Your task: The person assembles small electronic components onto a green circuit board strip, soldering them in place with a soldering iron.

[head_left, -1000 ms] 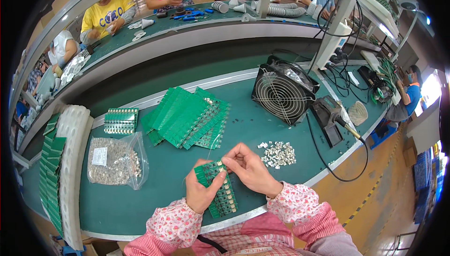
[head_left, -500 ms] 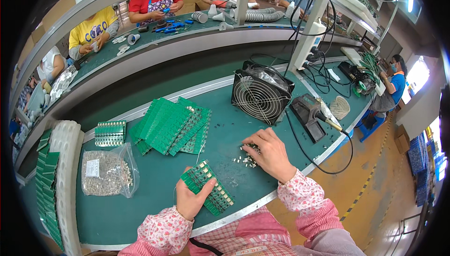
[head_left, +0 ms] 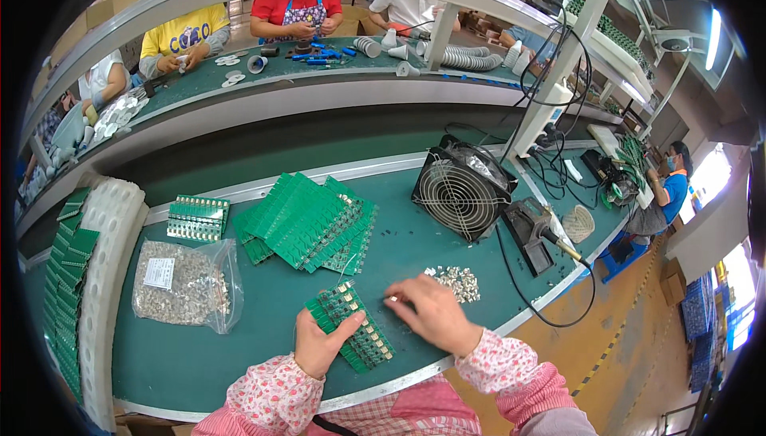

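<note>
My left hand grips a green circuit board by its left side, thumb on top. A row of small cream-white connectors runs along the board, and a thin wire rises from its upper end. Close to the board's right, my right hand pinches one small white connector between thumb and fingertips. A loose pile of the same connectors lies just beyond the right hand. Farther back is a stack of green circuit boards. At the left rests a clear bag of connectors with a white label.
A black fan with a wire guard stands at the back right, beside a soldering iron in its holder with a trailing cable. A single board lies back left. White foam holds upright boards. Co-workers sit across the far bench.
My right hand has left the connector pile and come nearer the board, now with one connector in its fingertips. The left hand still holds the board. The view has shifted slightly.
</note>
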A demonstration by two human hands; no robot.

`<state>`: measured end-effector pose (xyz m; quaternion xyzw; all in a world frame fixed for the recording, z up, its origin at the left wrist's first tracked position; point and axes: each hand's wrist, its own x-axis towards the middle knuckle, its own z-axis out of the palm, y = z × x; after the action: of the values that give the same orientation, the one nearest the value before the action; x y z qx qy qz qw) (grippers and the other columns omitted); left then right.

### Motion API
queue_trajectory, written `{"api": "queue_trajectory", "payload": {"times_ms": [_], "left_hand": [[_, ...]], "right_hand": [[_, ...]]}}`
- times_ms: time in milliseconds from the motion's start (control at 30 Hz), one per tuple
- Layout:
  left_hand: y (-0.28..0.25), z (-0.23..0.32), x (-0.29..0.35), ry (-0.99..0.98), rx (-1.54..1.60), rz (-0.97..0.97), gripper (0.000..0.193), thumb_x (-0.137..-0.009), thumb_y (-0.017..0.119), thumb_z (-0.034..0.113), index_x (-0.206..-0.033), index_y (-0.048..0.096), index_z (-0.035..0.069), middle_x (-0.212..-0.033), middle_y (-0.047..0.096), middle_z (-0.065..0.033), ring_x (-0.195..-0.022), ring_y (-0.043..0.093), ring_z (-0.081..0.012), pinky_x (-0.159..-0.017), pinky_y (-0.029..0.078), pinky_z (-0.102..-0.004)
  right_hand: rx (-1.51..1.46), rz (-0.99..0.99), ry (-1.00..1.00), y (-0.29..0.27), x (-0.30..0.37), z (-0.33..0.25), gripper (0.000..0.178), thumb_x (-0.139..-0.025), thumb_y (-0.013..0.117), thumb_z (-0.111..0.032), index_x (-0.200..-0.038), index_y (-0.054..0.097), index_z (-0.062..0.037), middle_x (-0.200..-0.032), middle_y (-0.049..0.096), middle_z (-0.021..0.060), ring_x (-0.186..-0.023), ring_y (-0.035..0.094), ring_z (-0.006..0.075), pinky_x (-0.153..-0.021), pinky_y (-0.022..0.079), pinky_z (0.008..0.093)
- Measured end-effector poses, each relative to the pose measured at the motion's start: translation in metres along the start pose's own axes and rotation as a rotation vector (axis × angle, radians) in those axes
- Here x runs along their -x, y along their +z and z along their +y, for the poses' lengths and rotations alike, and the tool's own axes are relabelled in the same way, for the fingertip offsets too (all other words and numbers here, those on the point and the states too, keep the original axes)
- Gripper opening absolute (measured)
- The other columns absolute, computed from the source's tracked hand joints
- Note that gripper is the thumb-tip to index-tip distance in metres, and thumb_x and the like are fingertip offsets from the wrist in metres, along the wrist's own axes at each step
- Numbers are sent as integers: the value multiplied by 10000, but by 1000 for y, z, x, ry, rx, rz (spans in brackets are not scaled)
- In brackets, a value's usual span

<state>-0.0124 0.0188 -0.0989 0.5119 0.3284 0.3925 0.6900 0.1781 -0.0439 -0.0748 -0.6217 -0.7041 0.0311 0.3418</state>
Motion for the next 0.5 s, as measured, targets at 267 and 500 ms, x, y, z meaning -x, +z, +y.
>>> {"api": "queue_trajectory", "payload": {"times_ms": [267, 500], "left_hand": [[-1, 1, -2, -6, 42, -9, 138, -779, 713, 61, -859, 624, -7, -790, 659, -33, -700, 607, -88, -632, 489, -247], [-4, 1, -6, 9, 27, -13, 125, -780, 712, 63, -853, 633, -1, -788, 658, -27, -700, 595, -80, -632, 480, -247]], "right_hand": [[-134, -119, 23, 10, 13, -1, 111, -757, 684, -71, -867, 678, -59, -836, 648, 67, -749, 587, 231, -660, 488, 316], [205, -179, -259, 2, 12, -5, 225, -729, 656, -37, -953, 650, -55, -885, 613, 46, -792, 571, 236, -707, 489, 320]]}}
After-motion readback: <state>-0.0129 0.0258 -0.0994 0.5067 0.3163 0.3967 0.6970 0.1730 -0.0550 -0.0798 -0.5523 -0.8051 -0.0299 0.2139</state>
